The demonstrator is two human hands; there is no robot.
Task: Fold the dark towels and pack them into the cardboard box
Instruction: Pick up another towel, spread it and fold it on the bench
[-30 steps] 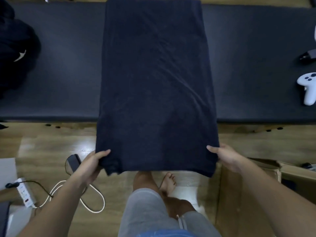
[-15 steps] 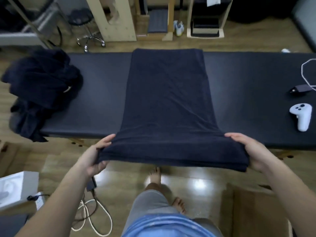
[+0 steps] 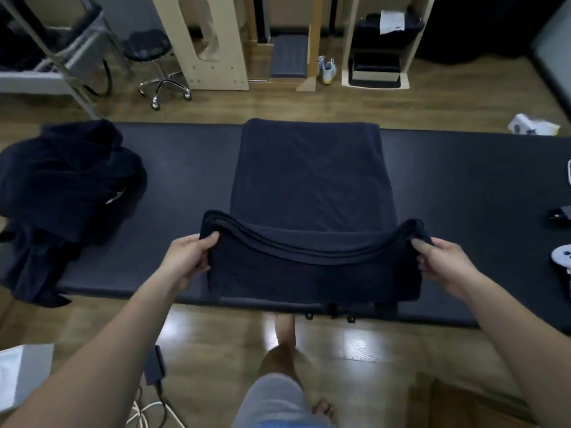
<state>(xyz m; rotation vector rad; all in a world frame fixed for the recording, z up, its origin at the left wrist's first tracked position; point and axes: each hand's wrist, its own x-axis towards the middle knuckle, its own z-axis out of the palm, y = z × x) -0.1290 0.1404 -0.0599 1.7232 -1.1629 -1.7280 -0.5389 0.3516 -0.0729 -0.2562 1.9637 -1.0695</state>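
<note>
Bare bench (image 3: 191,186) lies open as a strip between the heap (image 3: 61,193) and the towel (image 3: 312,186). The heap blocks the left end and spills over the near edge. Right of the towel a wider strip runs to a dark gadget (image 3: 560,213) and a white controller (image 3: 561,257). At lower right stands what may be the box (image 3: 463,406).

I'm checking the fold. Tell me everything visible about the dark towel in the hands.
The towel is dark navy, soft-looking cloth, laid across the black padded bench. Its far part lies flat; its near end is held up, sagging in the middle, layered edges showing. The left hand and right hand each grip one near corner.
</note>
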